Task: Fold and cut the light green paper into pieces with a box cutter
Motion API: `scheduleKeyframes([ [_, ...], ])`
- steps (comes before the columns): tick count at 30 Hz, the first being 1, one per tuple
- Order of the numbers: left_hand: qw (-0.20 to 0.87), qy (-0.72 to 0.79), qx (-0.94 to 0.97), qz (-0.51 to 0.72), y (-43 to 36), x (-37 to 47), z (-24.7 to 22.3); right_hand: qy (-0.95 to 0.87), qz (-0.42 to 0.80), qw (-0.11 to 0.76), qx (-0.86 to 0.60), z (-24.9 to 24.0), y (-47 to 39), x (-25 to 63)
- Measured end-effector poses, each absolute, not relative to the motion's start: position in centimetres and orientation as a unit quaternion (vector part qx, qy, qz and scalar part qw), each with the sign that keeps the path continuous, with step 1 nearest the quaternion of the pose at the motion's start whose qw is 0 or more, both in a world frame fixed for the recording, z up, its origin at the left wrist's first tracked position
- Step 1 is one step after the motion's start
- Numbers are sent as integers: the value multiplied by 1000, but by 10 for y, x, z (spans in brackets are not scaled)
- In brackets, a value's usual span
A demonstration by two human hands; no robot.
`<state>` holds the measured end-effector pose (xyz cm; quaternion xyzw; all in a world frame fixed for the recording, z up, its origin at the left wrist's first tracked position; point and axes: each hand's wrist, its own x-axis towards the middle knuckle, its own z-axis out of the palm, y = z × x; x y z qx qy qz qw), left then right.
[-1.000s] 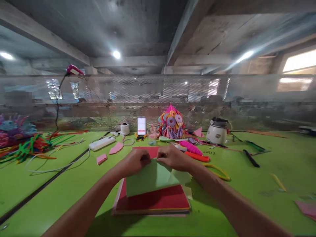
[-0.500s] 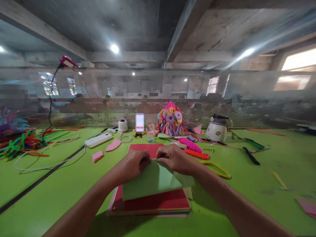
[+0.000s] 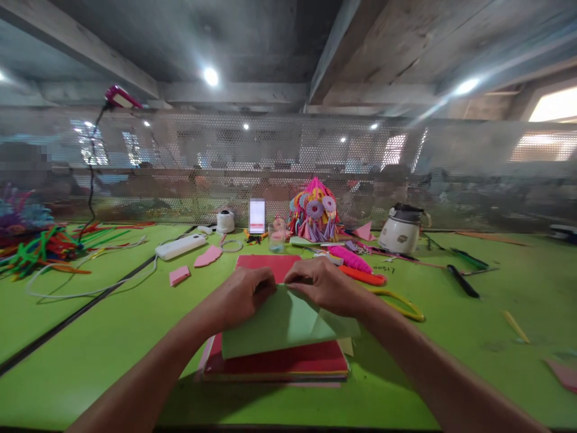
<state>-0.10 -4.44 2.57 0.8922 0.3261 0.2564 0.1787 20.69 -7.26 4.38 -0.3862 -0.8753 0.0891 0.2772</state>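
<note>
A light green sheet of paper is pinched at its top edge between both hands, close together. My left hand has its fingers closed on the sheet's upper left side. My right hand grips the same edge just to the right, thumb and fingers together. Below the sheet lies a stack topped with red paper, with pale and pink layers showing at its front edge. The green sheet is tilted over the stack, its lower edge slanting up to the right. The fingertips partly hide the gripped edge.
Beyond the stack stand a phone, a glass jar and a colourful tasselled ornament. To the right are yellow-handled scissors, an orange tool and a white kettle. A white power strip lies left.
The view has shifted slightly, so the table items sit a little higher in the picture. Both hands keep nearly the same hold on the green sheet.
</note>
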Motion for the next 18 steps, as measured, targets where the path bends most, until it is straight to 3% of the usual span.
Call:
scheduleKeyframes([
  [18, 190, 313, 888, 279, -39, 0, 18, -844, 126, 278, -442, 41, -69, 203],
])
